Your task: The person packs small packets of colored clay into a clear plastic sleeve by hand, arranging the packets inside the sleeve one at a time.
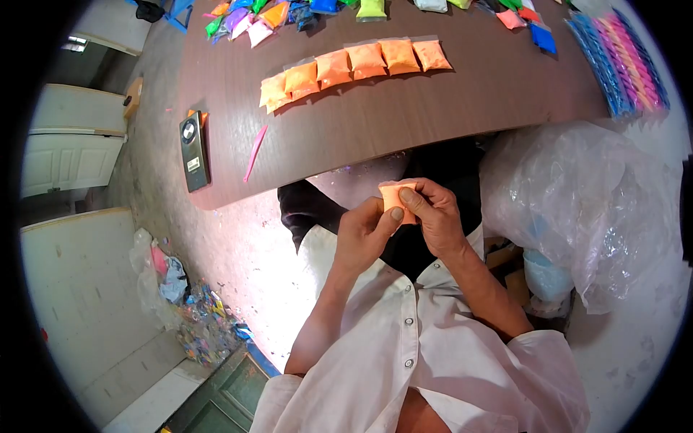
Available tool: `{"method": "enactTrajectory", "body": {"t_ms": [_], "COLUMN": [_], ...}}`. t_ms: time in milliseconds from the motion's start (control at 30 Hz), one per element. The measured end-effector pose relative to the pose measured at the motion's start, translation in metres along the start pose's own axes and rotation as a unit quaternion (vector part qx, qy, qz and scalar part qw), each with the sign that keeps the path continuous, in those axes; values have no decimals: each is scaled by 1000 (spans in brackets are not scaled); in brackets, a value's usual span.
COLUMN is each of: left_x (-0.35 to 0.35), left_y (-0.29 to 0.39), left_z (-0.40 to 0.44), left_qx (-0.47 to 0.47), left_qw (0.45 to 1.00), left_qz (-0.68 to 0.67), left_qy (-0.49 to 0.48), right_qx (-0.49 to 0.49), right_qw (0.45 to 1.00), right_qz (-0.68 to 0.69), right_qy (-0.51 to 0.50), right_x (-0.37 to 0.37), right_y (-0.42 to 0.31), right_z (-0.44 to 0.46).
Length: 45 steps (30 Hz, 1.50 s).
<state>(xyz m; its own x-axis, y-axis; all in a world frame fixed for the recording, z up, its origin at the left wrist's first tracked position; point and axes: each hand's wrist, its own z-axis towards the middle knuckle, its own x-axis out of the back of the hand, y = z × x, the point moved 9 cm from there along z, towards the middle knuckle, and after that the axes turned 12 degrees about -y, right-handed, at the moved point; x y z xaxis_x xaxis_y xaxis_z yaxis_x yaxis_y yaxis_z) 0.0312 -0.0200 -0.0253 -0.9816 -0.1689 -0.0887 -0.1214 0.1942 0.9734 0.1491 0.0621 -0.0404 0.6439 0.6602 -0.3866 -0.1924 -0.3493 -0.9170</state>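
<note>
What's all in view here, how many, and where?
table: one, brown, front
row packets: six, orange, on table
held packet: one, orange, centre
loose packets: many, mixed colours, table's far edge
phone: one, dark, table's left
stick: one, pink, beside phone
twisted strips: several, blue and pink, table's right
plastic: heap, clear, right
litter: heap, mixed colours, lower left
panels: several, white, far left
shirt: one, white, worn
left hand: one, bare, on held packet
right hand: one, bare, likewise
</note>
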Motion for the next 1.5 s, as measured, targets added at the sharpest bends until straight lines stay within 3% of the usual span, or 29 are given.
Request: {"method": "enactTrajectory", "body": {"t_ms": [167, 267, 333, 533, 633, 933, 1133, 1500], "left_x": [6, 7, 7, 11, 16, 22, 17, 28], "left_y": [9, 23, 12, 6, 0, -3, 3, -6], "left_z": [-3, -4, -4, -4, -3, -7, -5, -9], "left_qx": [15, -44, -2, -25, 13, -15, -7, 7], "left_qw": [996, 989, 987, 999, 998, 999, 997, 997], "left_qz": [89, 138, 159, -30, -40, 13, -52, -2], "left_qy": [9, 24, -8, 35, 38, 32, 58, 71], "right_qx": [-30, -28, -32, -11, -28, -30, -27, -36], "right_qw": [999, 999, 999, 999, 999, 1000, 997, 993], "right_qz": [12, 15, 13, -26, -13, 7, -72, -99], "right_qy": [-28, -20, -5, -17, -18, 3, -16, -44], "right_x": [0, -1, 1, 0, -8, -7, -4, -18], "right_y": [8, 11, 12, 3, 0, 9, 2, 6], "right_z": [-4, -5, -5, -2, -3, -4, -4, -4]}}
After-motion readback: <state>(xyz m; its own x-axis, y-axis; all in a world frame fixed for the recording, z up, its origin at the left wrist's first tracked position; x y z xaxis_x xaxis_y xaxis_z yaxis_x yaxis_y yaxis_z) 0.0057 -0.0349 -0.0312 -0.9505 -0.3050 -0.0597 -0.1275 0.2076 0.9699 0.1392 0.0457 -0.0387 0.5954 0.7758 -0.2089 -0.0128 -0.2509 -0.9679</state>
